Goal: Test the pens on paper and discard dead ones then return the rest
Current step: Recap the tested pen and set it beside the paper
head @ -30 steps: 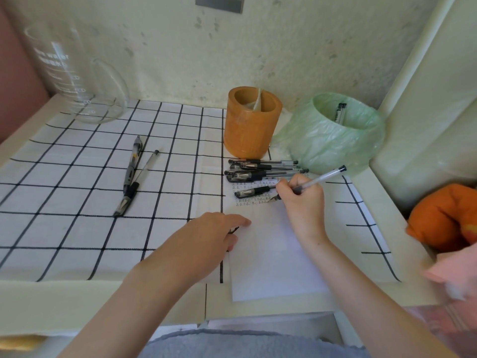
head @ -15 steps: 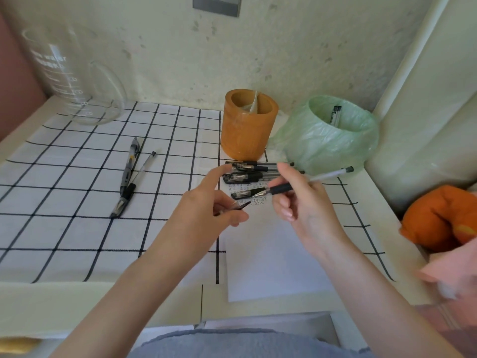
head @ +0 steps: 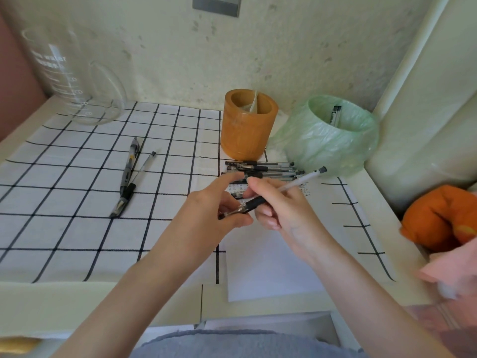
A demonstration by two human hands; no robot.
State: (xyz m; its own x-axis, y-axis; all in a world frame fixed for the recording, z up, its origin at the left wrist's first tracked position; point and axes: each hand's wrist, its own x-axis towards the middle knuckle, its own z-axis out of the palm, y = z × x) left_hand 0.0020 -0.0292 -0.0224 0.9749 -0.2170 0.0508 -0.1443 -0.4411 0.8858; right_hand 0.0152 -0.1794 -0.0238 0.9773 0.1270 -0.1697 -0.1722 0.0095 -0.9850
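Note:
My right hand [head: 284,210] grips a pen [head: 296,183] with a clear barrel and a black grip, held above the white paper [head: 271,267]. My left hand [head: 211,218] pinches the pen cap [head: 231,213] at the pen's tip, so both hands meet over the top of the sheet. Scribbled test marks show on the paper's far end. A pile of several pens [head: 260,167] lies beyond my hands, in front of the orange pen holder [head: 247,125]. The green bag-lined bin [head: 333,143] to the right holds two pens [head: 335,115].
Two more pens [head: 129,174] lie on the checked cloth [head: 64,202] to the left. A glass beaker [head: 69,78] stands at the back left by the wall. An orange soft object [head: 444,215] and something pink sit at the right edge.
My right hand lifted the pen off the paper after writing. My left hand rose from the sheet with the cap and brought it onto the pen's tip.

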